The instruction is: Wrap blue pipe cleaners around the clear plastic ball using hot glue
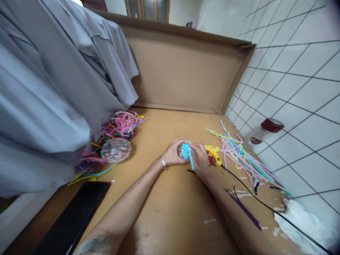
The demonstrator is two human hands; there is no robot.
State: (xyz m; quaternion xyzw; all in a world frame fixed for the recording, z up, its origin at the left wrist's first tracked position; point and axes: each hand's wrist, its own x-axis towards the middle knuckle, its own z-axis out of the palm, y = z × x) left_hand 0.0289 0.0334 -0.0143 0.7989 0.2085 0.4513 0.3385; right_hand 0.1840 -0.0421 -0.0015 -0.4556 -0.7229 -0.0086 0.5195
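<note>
Both hands (pixel 186 153) curl partly closed around a small clear ball (pixel 181 151) banded with blue strips (pixel 185 151)

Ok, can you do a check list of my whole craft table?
Surface: brown table, whitish smears right.
Job's things: clear ball with blue strips; yellow glue gun; another clear ball at left.
Clutter: colourful pile, pastel stems, black slab, jar, purple strands, white crumpled material.
Hands: left hand holds the ball; right hand works a strip.
Cables: black cord from glue gun to picture's bottom right.
Surroundings: cardboard, tiled wall, grey cloth.
</note>
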